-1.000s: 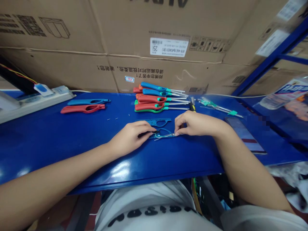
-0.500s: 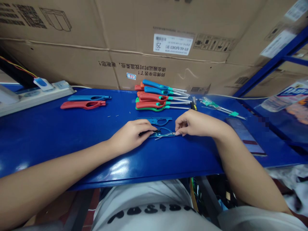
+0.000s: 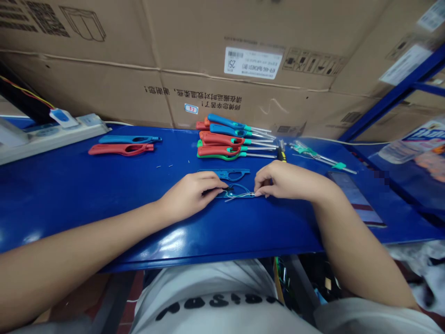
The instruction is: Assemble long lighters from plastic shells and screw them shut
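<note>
A blue lighter handle half (image 3: pixel 242 187) lies on the blue table between my hands. My left hand (image 3: pixel 191 195) covers its left end, with thumb and forefinger closed on a small black part (image 3: pixel 228 189). Thin pale wires (image 3: pixel 239 195) run across the handle half toward the right. At its right end, my right hand (image 3: pixel 276 181) pinches the wire ends; its fingertips partly hide them. Just behind lies another blue handle half (image 3: pixel 233 174), apart from my right hand and partly covered by my left.
Several utility lighters (image 3: pixel 222 139) with metal tubes lie stacked behind. Red (image 3: pixel 121 149) and blue (image 3: pixel 128 138) handle shells rest left, near a power strip (image 3: pixel 52 134). Taped metal tubes (image 3: pixel 320 158), a yellow-black tool (image 3: pixel 281 152) and a phone (image 3: pixel 358 199) are right. A cardboard box (image 3: pixel 194 41) stands behind.
Both hands keep nearly the same grip and place on the handle half. The whole view has shifted slightly; no object has clearly moved.
</note>
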The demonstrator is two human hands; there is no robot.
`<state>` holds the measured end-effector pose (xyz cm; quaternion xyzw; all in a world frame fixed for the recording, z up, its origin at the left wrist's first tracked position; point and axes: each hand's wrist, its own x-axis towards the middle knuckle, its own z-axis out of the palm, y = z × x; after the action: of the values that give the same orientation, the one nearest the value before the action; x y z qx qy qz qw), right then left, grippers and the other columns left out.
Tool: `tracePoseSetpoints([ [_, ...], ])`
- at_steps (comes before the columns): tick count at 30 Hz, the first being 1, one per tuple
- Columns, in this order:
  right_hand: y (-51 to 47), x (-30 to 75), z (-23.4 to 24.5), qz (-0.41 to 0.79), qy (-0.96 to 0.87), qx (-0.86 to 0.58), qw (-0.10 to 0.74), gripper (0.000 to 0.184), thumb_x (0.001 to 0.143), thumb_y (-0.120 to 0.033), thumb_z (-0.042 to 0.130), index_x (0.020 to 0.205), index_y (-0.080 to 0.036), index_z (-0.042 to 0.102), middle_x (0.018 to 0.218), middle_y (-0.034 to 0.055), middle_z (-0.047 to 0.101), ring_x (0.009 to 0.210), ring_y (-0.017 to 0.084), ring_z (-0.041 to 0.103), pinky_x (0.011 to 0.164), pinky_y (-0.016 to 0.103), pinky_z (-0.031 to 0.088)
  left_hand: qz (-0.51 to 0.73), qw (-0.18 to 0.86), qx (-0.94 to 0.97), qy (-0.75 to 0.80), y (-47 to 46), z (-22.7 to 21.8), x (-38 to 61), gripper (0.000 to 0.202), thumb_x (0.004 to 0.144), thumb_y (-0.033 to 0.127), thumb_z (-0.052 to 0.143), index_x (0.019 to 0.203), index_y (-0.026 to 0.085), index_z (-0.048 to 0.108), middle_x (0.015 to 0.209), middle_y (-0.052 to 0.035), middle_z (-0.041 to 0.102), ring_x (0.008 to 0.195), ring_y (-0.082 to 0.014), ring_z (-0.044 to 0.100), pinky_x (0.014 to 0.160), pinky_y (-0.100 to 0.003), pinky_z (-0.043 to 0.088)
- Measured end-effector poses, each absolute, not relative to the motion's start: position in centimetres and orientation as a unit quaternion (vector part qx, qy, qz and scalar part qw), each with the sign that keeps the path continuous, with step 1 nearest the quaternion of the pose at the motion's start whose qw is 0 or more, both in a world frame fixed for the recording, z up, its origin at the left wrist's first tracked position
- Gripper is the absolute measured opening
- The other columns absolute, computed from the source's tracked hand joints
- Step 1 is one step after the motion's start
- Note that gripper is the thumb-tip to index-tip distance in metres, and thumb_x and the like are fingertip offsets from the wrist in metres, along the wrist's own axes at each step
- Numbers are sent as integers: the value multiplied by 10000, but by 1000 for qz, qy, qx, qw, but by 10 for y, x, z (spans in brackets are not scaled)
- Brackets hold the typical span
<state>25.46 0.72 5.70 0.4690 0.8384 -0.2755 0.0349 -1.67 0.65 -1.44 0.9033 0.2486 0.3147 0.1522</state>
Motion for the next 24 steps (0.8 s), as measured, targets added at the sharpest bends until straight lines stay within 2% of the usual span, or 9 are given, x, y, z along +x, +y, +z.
tracePoseSetpoints([
  [9,9,254,55,-319,807,496,34,110,842,-252,655,802,-176,724,722,29,735,657,165,701,618,249,493,316,145,904,247,7,-15,-17,195,971,149,589,1106,179,725,1009,-58,732,924,-167,705,850,-290,573],
  [16,9,254,57,-293,828,477,22,74,830,-229,678,864,-172,712,755,32,736,674,164,685,617,252,483,311,149,904,252,8,-15,-17,203,964,152,585,1110,170,725,1014,-68,720,926,-172,702,844,-300,575],
  [24,10,254,54,-301,836,459,17,118,848,-244,654,779,-169,713,720,39,723,642,166,678,614,268,478,296,141,907,266,10,-14,-18,211,972,177,590,1123,177,737,1015,-69,703,927,-170,693,853,-301,573],
])
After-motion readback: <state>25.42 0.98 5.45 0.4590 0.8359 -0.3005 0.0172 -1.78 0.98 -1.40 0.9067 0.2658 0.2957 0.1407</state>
